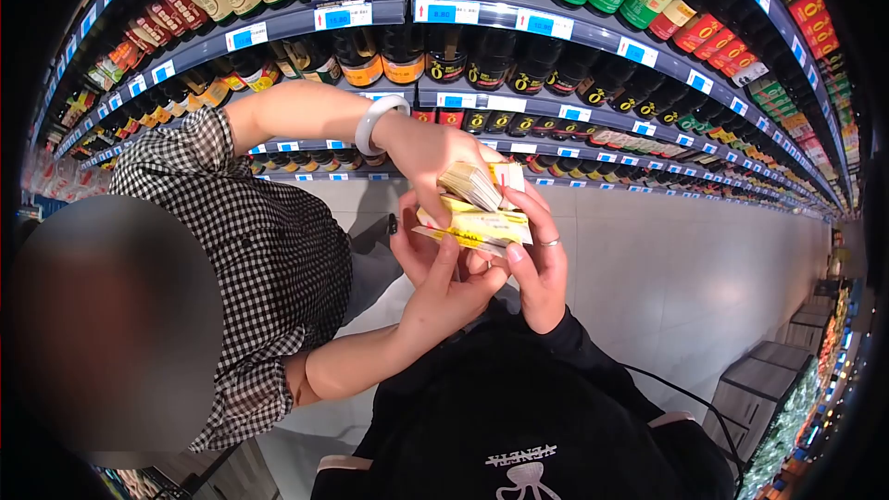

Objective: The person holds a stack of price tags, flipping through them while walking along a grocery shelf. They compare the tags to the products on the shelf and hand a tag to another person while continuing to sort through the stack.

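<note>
A bundle of yellow and white paper labels (477, 224) is held in front of my chest. My right hand (544, 273), with a ring on one finger, grips its right side, thumb in front and fingers behind. My left hand (414, 245) curls at the bundle's left side, partly hidden behind a co-worker's forearm. A thick fanned stack of paper slips (469, 187) rises from the top. The co-worker's bangled hand (435, 162) reaches into the bundle from above. Their other hand (454, 292) touches its lower edge.
The co-worker in a checked shirt (278, 268) stands close at my left. Shelves of sauce bottles (542, 65) with price tags curve across the front. Pale floor (648, 259) extends to the right, towards grey cabinets (764, 375). A black cable (690, 395) hangs by my right side.
</note>
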Demonstrator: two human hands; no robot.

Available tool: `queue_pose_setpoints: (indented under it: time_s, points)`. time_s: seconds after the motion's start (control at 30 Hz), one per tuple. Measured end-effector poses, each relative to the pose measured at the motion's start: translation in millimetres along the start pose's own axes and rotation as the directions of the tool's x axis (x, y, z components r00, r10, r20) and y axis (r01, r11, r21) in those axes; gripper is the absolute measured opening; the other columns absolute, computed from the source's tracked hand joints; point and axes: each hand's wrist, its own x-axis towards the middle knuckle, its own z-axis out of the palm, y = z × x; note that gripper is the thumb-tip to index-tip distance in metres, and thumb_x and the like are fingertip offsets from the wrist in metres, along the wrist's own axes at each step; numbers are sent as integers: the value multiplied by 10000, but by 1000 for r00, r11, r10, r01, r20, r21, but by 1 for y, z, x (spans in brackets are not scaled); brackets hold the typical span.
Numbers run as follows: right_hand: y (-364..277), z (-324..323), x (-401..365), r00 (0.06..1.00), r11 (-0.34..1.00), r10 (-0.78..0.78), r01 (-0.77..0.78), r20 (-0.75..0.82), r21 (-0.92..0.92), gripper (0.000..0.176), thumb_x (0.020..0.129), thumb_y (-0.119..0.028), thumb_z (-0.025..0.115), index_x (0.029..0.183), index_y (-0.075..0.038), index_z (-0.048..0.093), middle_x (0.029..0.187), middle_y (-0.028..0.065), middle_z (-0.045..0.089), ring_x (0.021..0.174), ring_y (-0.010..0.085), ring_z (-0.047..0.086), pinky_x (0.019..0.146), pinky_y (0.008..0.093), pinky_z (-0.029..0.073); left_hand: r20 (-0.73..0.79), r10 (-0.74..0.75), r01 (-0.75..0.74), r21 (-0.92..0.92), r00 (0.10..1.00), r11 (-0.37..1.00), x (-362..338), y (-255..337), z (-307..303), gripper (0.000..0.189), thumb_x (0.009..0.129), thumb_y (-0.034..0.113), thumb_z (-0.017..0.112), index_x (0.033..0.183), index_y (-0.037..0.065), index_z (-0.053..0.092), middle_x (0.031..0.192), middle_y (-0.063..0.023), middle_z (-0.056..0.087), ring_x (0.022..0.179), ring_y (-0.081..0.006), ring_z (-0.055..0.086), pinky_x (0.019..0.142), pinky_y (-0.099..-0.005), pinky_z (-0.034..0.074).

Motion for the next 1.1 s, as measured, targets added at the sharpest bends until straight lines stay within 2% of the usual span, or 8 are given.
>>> queue_pose_setpoints:
  time_s: [0.13,0.23,0.37,0.5,0.57,0.67,0.8,1.1]
  points:
    - [-5,2,3,999,995,40,-39,-7,87,436,835,-81,501,1260,-22,423,1352,145,338,1287,229,278,1041,346,220,8,92,-92,60,996,994,-13,-3,-13,626,799,207,565,1323,78,246,1136,-149,493,976,-236,556,843,-358,454]
    - [-4,-2,1,993,988,115,-111,-35,107,436,834,-74,504,1258,-20,423,1354,133,339,1283,232,286,1038,346,226,-165,-122,95,-159,979,983,7,-26,-19,572,759,174,575,1272,60,349,1119,-137,507,959,-225,553,845,-335,448]
    - [-4,-5,2,974,957,213,-193,-75,218,431,835,-65,511,1255,-18,425,1345,123,353,1266,220,311,1037,338,226,-114,-335,237,-501,935,832,76,-58,22,595,762,135,537,1296,63,283,1177,-143,456,1039,-227,489,890,-344,412]
    - [-2,-9,0,974,970,207,-192,-96,148,417,840,-51,500,1250,-15,432,1333,129,373,1253,216,331,1024,331,252,150,-485,221,-971,862,93,110,-66,49,622,765,97,499,1319,67,218,1235,-149,404,1119,-230,424,936,-352,376]
    - [-2,-7,-1,972,968,212,-195,-99,157,411,842,-48,496,1247,-13,435,1334,130,372,1254,216,330,1023,332,253,309,-487,61,-886,817,-459,93,-53,42,636,767,77,480,1331,69,185,1263,-152,379,1158,-231,392,959,-357,358]
    - [-1,-5,-1,974,970,200,-182,-103,159,401,845,-41,487,1241,-9,441,1335,134,370,1257,216,328,1024,333,254,403,-425,-146,-563,810,-813,42,-15,10,660,769,48,451,1349,72,136,1307,-156,340,1218,-233,344,993,-363,330]
    - [1,-7,-3,982,986,149,-139,-115,88,426,859,-89,487,1269,-4,412,1307,125,397,1195,193,394,1002,319,303,394,-401,-190,-476,827,-859,18,4,-7,685,772,20,422,1366,75,87,1350,-161,302,1278,-235,296,1027,-370,303]
    - [-2,-6,-5,981,979,159,-142,-109,147,393,851,-16,461,1242,6,436,1361,156,341,1259,214,330,1023,334,263,421,-421,113,-802,803,-587,104,-42,56,629,725,65,545,1269,21,231,1323,-216,305,1268,-292,283,1011,-380,307]
